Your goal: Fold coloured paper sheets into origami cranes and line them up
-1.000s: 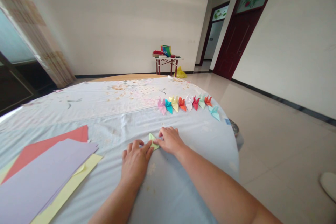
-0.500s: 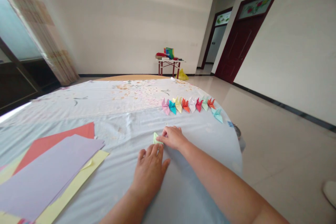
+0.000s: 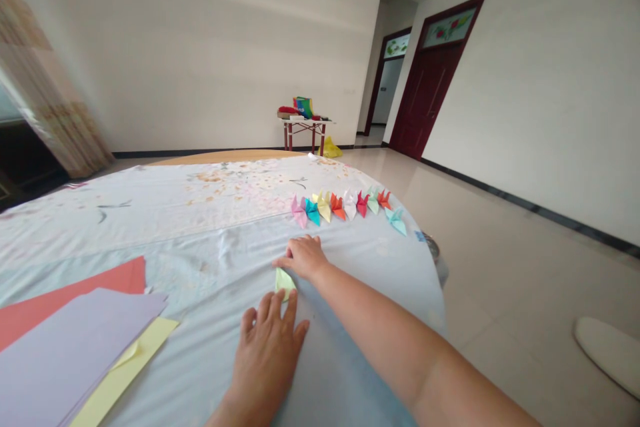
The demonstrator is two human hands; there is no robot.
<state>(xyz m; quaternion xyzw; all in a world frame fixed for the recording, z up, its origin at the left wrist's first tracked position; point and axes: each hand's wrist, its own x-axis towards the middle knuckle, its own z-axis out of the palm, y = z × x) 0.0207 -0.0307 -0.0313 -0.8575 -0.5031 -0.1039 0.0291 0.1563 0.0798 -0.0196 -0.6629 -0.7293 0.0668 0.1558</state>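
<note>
A small pale green folded paper (image 3: 285, 282) lies on the light blue tablecloth (image 3: 350, 340) in front of me. My left hand (image 3: 270, 340) rests flat with its fingers apart, fingertips on the paper's near edge. At the far tip of the paper is my right hand (image 3: 306, 257); its thumb is stretched out along that tip, apart from the bent fingers. Whether the thumb presses on the paper I cannot tell. Beyond the hands stands a row of several folded paper cranes (image 3: 337, 207) in various colours, with a light blue crane (image 3: 397, 220) just in front of its right end.
Purple sheets (image 3: 90, 347), a red sheet (image 3: 115, 277) and a yellow sheet (image 3: 145, 347) lie stacked at the left. The round table's edge curves down on the right, near a white stool (image 3: 610, 353). A small side table (image 3: 306, 122) stands by the wall.
My right thumb has moved from the paper's middle to its far tip, uncovering more of the paper. The left hand keeps its place on the near edge. The view has turned slightly right.
</note>
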